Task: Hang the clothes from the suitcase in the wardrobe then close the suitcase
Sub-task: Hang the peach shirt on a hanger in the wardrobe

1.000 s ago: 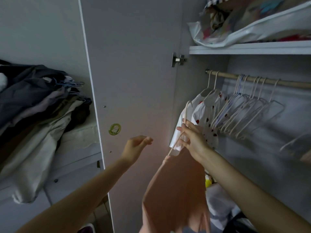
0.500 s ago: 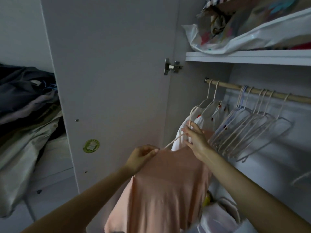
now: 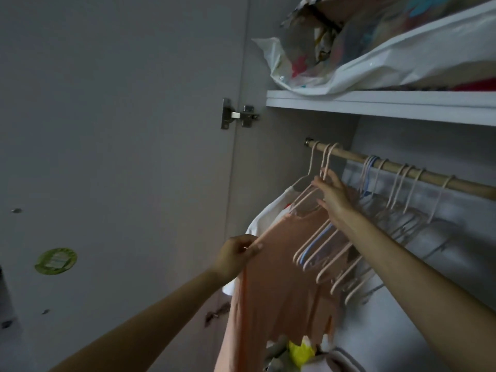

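Observation:
A peach shirt point(image 3: 279, 267) hangs on a pale pink hanger whose hook point(image 3: 326, 162) is over the wooden rail point(image 3: 418, 173) inside the wardrobe. My right hand point(image 3: 334, 197) holds the hanger just below its hook. My left hand point(image 3: 237, 255) pinches the shirt's left shoulder edge. A white garment point(image 3: 264, 218) hangs behind the peach shirt at the rail's left end. The suitcase is out of view.
Several empty pink and blue hangers point(image 3: 375, 237) crowd the rail to the right. A white shelf point(image 3: 375, 102) above carries a plastic bag point(image 3: 362, 63) of items. The open wardrobe door point(image 3: 120, 157) stands at left. Bags and a yellow item point(image 3: 300, 350) lie on the wardrobe floor.
The peach shirt on its hanger rose from waist height up to the rail and its hook now sits over it. My left hand took hold of the shoulder. The view tilted up.

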